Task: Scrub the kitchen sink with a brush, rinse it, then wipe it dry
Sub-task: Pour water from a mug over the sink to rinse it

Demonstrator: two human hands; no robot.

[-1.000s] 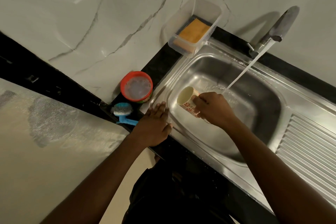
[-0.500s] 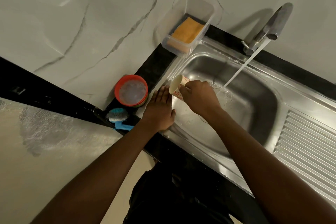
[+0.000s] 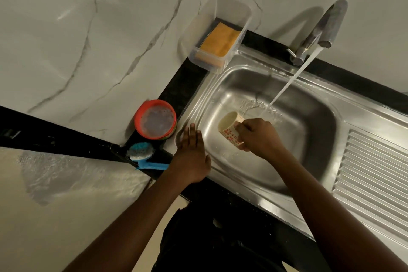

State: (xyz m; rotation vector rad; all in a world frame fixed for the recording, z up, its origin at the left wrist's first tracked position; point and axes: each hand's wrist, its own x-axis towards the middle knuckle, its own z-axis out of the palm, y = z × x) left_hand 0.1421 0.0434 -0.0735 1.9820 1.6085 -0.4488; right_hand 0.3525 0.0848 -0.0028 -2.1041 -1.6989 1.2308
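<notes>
Sink (image 3: 313,130) is set in the black counter (image 3: 183,86), and the tap (image 3: 320,28) is running a stream of water (image 3: 289,81) into the basin. The right hand (image 3: 259,137) is inside the basin, its fingers curled around a patterned cup (image 3: 229,131), which is tipped with the mouth toward the left wall. The left hand (image 3: 192,161) lies flat on the left rim with straight fingers, holding nothing. I judge this is the rinse step. To do it well, fill the cup under the stream and pour low along walls and corners the stream does not reach, driving foam to the drain without splashing. The brush (image 3: 141,153) lies on the counter, and the orange cloth (image 3: 219,42) waits for drying.
</notes>
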